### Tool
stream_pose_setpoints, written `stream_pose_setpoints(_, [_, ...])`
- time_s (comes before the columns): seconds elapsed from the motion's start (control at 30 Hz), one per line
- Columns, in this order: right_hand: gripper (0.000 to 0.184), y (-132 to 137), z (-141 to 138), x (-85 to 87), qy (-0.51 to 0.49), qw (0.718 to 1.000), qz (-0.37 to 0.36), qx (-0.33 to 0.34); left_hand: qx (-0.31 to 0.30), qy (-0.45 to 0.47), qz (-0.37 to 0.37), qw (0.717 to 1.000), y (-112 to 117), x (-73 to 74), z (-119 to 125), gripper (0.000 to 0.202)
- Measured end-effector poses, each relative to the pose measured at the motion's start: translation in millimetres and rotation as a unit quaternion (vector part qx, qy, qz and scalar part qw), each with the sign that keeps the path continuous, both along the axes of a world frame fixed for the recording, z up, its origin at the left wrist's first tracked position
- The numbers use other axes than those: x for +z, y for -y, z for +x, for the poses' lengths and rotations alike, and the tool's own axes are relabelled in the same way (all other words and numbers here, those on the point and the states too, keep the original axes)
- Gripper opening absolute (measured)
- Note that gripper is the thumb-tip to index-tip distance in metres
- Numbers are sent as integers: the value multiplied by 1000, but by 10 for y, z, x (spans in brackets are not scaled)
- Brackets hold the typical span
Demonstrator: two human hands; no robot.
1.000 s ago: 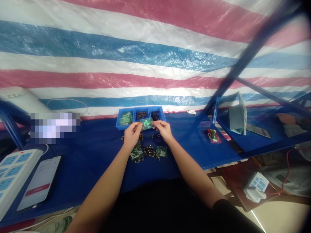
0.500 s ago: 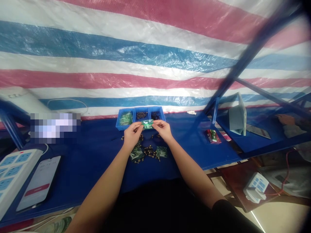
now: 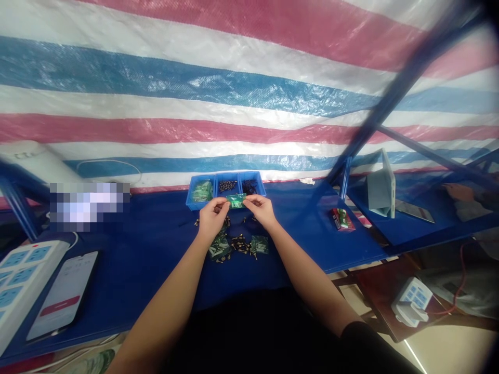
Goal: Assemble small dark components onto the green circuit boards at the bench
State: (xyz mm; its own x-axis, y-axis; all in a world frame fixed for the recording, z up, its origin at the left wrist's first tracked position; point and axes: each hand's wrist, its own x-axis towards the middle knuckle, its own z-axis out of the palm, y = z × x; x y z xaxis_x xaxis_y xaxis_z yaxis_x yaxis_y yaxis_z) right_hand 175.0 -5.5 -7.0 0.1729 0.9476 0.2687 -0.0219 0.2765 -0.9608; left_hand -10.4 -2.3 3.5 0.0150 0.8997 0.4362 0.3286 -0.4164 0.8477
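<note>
Since a second ago we have tipped the board [image 3: 236, 200] flatter, while our hands barely shifted. Left hand [image 3: 212, 215] and right hand [image 3: 263, 208] each pinch one end, holding the board in the air just in front of the tray [image 3: 194, 203]. We judge this is a turn-and-check step (the next move calls for a steady grip at both ends). Spare boards [image 3: 219, 246] and screws [image 3: 239, 243] clutter the table [image 3: 156, 244] below our hands. A phone [image 3: 62, 296] lies near left.

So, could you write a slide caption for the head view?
Left hand and right hand hold a small green circuit board.
</note>
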Motion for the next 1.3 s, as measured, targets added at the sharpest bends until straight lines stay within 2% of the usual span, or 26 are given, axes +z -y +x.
stream_pose_setpoints(0.17, [27,20,6,35,5,1000,6,-10,-5,6,-6,1000,14,10,2,26])
stream_pose_setpoints(0.3, [32,44,5,98,-31,999,-24,29,-57,65,-44,995,15,11,14,31])
stream_pose_setpoints(0.43, [32,56,8,129,-34,999,-23,24,-32,51,-30,998,0,9,15,31])
stream_pose_setpoints(0.6, [28,40,-13,86,-41,999,-4,21,-25,61,-6,998,-2,-4,28,28])
stream_pose_setpoints(0.77, [29,31,-26,64,-31,999,2,17,-46,53,-24,997,18,38,5,51])
stream_pose_setpoints(0.93, [33,23,-16,42,-21,999,13,21,-108,17,-37,993,13,4,4,40])
stream_pose_setpoints(1.0, [34,28,-24,36,-16,999,12,28,-115,2,-43,992,17,-25,19,36])
stream_pose_setpoints(1.13, [37,45,-52,55,-22,999,12,40,-71,-12,-24,997,0,-28,2,28])
stream_pose_setpoints(1.3, [37,41,28,98,20,999,-16,25,108,36,25,993,-190,48,-239,31])
